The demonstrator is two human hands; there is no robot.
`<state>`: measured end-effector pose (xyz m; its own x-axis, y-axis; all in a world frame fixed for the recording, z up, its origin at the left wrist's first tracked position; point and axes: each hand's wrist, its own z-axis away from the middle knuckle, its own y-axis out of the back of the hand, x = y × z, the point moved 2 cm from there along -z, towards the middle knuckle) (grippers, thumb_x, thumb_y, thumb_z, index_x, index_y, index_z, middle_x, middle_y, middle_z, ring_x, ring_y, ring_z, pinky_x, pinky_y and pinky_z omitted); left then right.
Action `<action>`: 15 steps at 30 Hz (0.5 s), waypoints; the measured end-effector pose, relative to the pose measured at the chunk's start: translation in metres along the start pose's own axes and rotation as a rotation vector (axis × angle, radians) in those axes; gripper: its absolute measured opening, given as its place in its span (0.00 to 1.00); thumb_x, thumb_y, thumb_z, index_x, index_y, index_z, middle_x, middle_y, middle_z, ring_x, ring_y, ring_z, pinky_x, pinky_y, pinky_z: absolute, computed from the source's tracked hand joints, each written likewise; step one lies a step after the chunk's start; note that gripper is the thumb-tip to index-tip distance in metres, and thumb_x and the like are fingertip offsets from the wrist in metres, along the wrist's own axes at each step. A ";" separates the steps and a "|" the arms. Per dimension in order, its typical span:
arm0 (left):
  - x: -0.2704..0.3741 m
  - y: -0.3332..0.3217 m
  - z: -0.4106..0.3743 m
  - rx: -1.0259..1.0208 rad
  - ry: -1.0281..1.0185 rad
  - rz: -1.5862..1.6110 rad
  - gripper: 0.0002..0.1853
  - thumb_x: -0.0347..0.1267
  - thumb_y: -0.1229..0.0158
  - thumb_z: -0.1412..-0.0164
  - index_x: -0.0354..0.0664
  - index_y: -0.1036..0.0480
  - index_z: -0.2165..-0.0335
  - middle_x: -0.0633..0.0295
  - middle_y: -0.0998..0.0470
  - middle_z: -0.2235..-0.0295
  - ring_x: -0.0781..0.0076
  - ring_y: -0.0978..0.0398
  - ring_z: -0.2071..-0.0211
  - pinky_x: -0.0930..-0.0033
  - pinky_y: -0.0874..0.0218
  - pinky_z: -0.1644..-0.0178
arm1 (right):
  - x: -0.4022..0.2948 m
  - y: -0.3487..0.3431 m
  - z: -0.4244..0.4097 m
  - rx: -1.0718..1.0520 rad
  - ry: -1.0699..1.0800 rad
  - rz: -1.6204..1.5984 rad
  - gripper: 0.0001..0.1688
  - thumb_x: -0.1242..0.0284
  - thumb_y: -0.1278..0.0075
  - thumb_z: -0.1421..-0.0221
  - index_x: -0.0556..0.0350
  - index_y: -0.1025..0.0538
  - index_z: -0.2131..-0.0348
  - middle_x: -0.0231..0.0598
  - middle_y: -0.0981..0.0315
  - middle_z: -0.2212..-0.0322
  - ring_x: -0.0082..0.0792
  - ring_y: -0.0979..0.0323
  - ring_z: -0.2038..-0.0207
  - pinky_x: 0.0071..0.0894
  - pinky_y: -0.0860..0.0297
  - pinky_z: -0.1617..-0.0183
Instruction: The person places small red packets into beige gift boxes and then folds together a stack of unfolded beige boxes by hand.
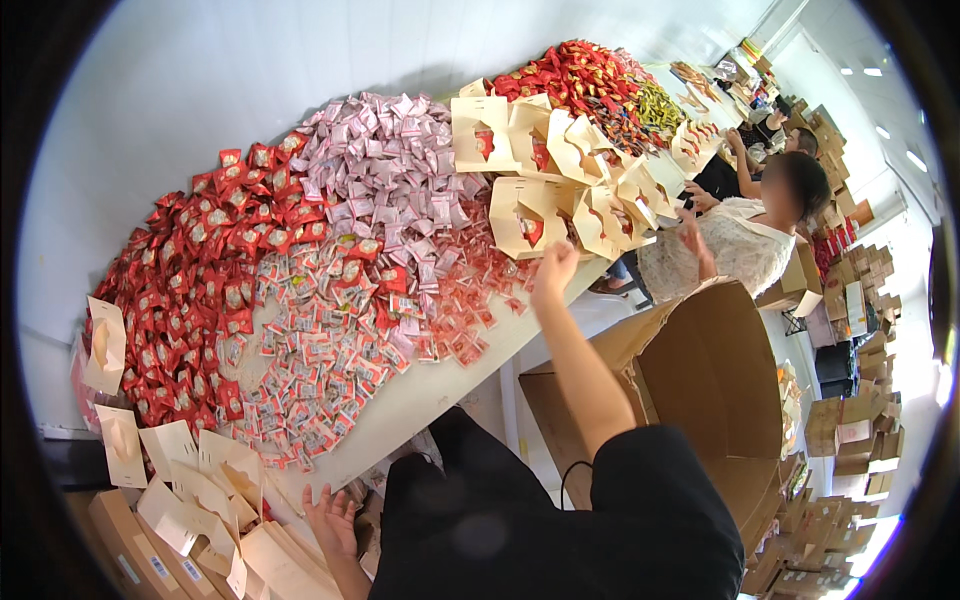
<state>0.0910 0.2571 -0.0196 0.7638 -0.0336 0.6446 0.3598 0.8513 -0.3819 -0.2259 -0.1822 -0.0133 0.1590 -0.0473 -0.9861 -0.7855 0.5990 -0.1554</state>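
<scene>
My right hand [553, 271], fingers curled, is at the near edge of a cream paperboard gift box [517, 215] with a red packet inside; whether it grips the box is hidden. My left hand [331, 519] is low beside the table's near edge, palm up, fingers apart, holding nothing. Next to it are open cream boxes [196, 489]. Between my hands, white-and-red small packets [322, 375] are spread on the white table [420, 401]. Behind them are heaps of red packets [225, 232] and pale pink packets [390, 150]. Clear-red wrapped pieces [469, 319] lie nearer my right hand.
A large open cardboard carton [705, 360] stands at my right side. Beyond it a person [720, 240] works at the table. Further heaps of red packets [577, 71] and yellow-green packets [660, 112] lie farther along. Stacked cartons [847, 427] line the room's right side.
</scene>
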 end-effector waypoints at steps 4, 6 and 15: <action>-0.006 0.020 0.008 -0.035 -0.022 -0.094 0.25 0.32 0.51 0.46 0.53 0.49 0.50 0.62 0.37 0.59 0.70 0.33 0.63 0.69 0.37 0.65 | 0.037 0.026 0.126 -0.120 -0.164 -0.024 0.07 0.76 0.57 0.50 0.53 0.39 0.69 0.31 0.40 0.77 0.19 0.43 0.86 0.18 0.43 0.85; -0.011 0.029 0.014 -0.031 -0.061 -0.122 0.26 0.32 0.51 0.46 0.51 0.49 0.49 0.62 0.36 0.59 0.70 0.33 0.63 0.70 0.38 0.64 | 0.059 0.043 0.174 -0.198 -0.239 0.040 0.06 0.76 0.56 0.49 0.54 0.38 0.70 0.32 0.40 0.75 0.19 0.41 0.85 0.18 0.43 0.84; -0.045 0.077 -0.004 -0.040 -0.304 -0.109 0.27 0.35 0.46 0.49 0.44 0.46 0.52 0.56 0.35 0.59 0.61 0.33 0.61 0.59 0.40 0.56 | 0.127 0.089 0.210 -0.492 -0.038 0.222 0.09 0.82 0.57 0.51 0.59 0.36 0.67 0.33 0.38 0.74 0.17 0.41 0.86 0.14 0.42 0.84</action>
<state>0.0865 0.3215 -0.0810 0.5269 0.0395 0.8490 0.4562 0.8297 -0.3217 -0.1503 0.0331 -0.1405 -0.0279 0.0725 -0.9970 -0.9886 0.1454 0.0382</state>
